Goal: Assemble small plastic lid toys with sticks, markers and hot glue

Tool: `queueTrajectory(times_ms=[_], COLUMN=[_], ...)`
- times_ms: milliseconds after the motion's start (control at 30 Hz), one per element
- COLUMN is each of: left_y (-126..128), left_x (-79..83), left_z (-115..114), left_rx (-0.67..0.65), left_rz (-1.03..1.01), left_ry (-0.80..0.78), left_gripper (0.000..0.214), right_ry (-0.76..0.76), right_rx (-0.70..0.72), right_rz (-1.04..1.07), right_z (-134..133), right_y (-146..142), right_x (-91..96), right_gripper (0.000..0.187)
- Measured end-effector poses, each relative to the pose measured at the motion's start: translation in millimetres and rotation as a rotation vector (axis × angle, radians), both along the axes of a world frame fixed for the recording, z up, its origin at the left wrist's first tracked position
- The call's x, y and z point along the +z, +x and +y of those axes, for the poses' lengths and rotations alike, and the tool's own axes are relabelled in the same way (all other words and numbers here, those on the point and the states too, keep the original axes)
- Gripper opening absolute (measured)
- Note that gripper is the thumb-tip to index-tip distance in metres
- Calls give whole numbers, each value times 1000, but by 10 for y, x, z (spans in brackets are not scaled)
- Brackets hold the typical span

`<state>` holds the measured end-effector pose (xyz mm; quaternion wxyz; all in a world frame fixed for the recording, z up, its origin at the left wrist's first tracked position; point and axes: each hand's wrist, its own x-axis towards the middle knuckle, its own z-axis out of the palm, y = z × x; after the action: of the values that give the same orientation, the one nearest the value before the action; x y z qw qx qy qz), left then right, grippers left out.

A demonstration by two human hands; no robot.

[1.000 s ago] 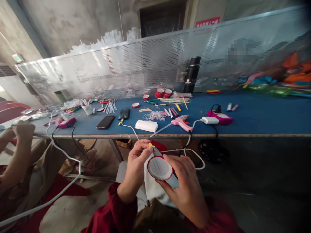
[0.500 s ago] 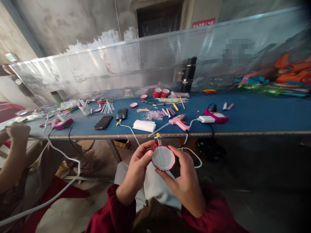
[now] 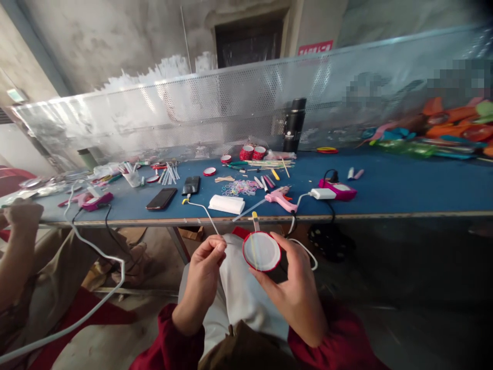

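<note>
Lying on the worktop (image 3: pixel 404 190) at left, a dark phone (image 3: pixel 161 199) is seen beside a black device (image 3: pixel 191 185). Nearer the viewer, the left hand (image 3: pixel 202 277) is held with thumb and fingertips together; whether a thin strand is pinched there cannot be told. Half a second earlier the disc's left rim was touched by this hand, which has since been drawn away and now stands apart from it. Farther right, the red-rimmed disc (image 3: pixel 262 252) is held above the lap (image 3: pixel 246 298), just before the worktop's front edge, a yellow-tipped stick (image 3: pixel 256 222) projecting from its far rim. Its right side is gripped by the right hand (image 3: pixel 296 288), fingers above and thumb below. Support is thus judged to be given by this hand alone, the left being freed for finer handling. Rightmost, a magenta socket block (image 3: pixel 341 190) is shown.
</note>
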<state>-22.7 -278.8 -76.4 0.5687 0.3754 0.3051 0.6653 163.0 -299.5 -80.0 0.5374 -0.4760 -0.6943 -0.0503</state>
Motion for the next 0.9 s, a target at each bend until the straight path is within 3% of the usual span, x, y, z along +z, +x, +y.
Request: queueTrajectory(times_ms=[333,467,633,767,900], left_y=[34,34,82,170,183], left_x=[8,-13,8,27,29], left_z=[-50,-67,-71,-45,48], left_rx=[-33,-15,12,5,53], left_rz=[-50,88,158,127,244], left_ry=[-71,-83,49,59,58], left_gripper=[35,36,34,39,38], right_ry=[26,47,113,166,245], right_rx=[-8,-39,-62,-72,-103], right_rz=[-12,-6,-19,-69,-139], right_z=[25,63,135,195,301], right_y=[4,28,21,-43,-112], right_x=[27,44,68,54,63], right_gripper=[61,60,59,54,57])
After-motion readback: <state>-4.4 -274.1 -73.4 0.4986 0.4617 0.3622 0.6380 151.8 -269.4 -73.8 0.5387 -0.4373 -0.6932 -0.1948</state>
